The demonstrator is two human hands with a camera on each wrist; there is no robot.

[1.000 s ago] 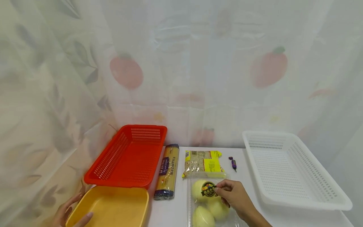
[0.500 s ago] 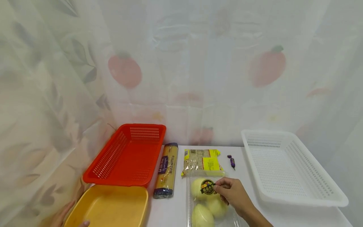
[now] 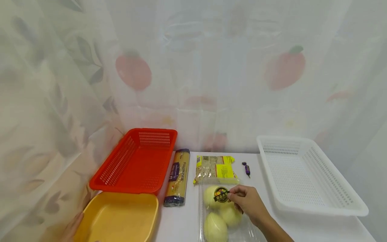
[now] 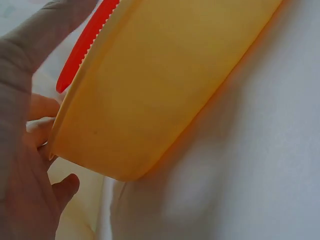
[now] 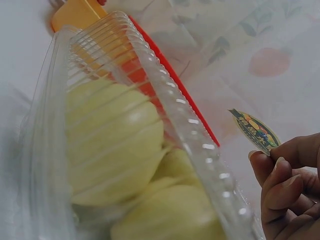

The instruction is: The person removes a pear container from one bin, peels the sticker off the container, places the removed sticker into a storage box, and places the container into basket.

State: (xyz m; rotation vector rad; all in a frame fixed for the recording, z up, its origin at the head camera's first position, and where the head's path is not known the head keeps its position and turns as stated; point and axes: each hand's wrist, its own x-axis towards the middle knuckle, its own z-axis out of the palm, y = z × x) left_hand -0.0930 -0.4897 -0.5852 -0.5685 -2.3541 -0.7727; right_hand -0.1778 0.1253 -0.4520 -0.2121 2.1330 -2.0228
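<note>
My right hand [image 3: 246,201] pinches an oval black fruit sticker [image 5: 255,132] between thumb and forefinger. In the right wrist view the sticker stands up beside the clear plastic fruit box [image 5: 47,145]. Inside the box lie several pale yellow-green round fruits [image 3: 215,228]. Over at the left, my left hand [image 4: 30,150] is at the rim of a yellow basin [image 3: 121,218]. Its fingers touch the outside of the rim, and the thumb is stretched away from them; most of this hand is cut off in the head view.
Behind the basin is a red basket [image 3: 142,168]. A pack of spaghetti [image 3: 178,178] lies to its right, then a yellow and clear food bag [image 3: 214,168] behind the box. A purple wrapped candy [image 3: 247,169] and a white basket [image 3: 314,181] are at the right.
The left thumb has dropped lower and nearly out of the head view. My right hand keeps its pinch on the sticker in almost the same place. The head view has tilted slightly.
</note>
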